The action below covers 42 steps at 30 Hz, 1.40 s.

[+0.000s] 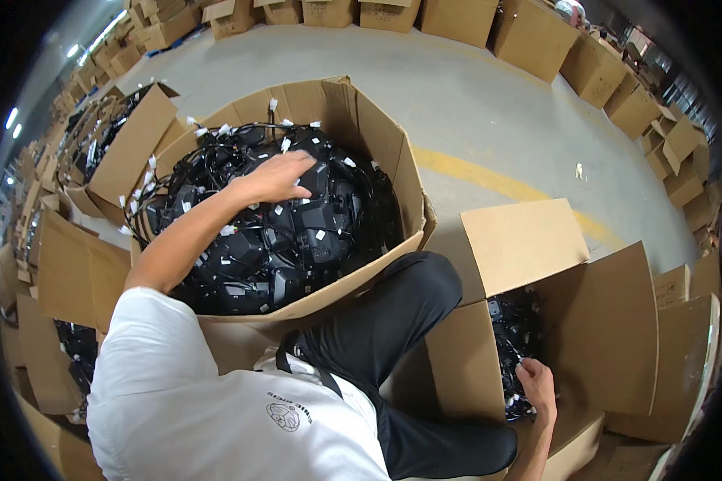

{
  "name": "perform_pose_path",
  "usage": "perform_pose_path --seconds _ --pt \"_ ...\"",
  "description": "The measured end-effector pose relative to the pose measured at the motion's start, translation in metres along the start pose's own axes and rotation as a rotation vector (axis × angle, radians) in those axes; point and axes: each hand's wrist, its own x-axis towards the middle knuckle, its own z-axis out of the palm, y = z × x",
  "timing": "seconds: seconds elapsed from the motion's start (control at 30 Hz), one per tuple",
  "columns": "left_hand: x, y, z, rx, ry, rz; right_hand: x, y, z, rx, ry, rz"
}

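Observation:
My left hand [279, 176] reaches over a big open carton [385, 132], thumb and fingers apart. Its fingertips are at a black boxy plastic unit [317, 178] on top of the heap; whether they touch it I cannot tell. The heap [245, 244] is of similar black units with black cables and white plugs. At the lower right, my right hand [540, 390] is inside a second carton [465, 353], fingers curled and pinched at a thin black cable [519, 358] with a pale end. More black units [521, 321] lie beneath that hand, partly hidden by the carton walls.
Another open carton [140, 148] of cabled parts stands at the left. A raised flap [525, 244] sticks up from the right carton. My bent knee [425, 280] lies between both cartons. A yellow line [489, 180] crosses the grey floor, and cartons [533, 40] line the far edge.

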Motion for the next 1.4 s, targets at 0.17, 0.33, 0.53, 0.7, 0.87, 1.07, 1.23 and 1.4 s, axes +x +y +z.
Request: perform_pose_path --seconds 0.17,0.33,0.53,0.7,0.87,1.07,1.23,1.4 --pt "0.057 -0.033 0.043 0.18 -0.269 -0.077 0.016 -0.061 0.012 0.059 0.039 -0.11" --pt "0.056 -0.043 0.024 -0.194 -0.133 0.101 -0.008 -0.126 0.015 0.06 -0.097 -0.179" --pt "0.022 0.051 -0.145 -0.864 0.433 0.016 -0.021 -0.206 0.001 0.343 0.074 -0.21" --pt "0.021 0.138 -0.153 -1.255 0.299 0.188 0.001 -0.353 0.034 0.992 0.158 -0.747" --pt "0.015 0.086 -0.136 -1.192 -0.068 0.222 -0.003 -0.38 0.053 0.919 0.107 -0.581" --pt "-0.071 -0.044 -0.027 0.239 -0.253 -0.135 -0.003 -0.277 0.017 1.282 0.236 -0.254" --pt "-0.083 -0.071 0.0 -0.05 0.114 -0.212 0.003 -0.25 0.03 1.049 0.182 -0.283" --pt "-0.049 -0.131 -0.012 -0.014 0.68 -0.404 -0.023 -0.255 0.031 0.615 0.202 -0.514"
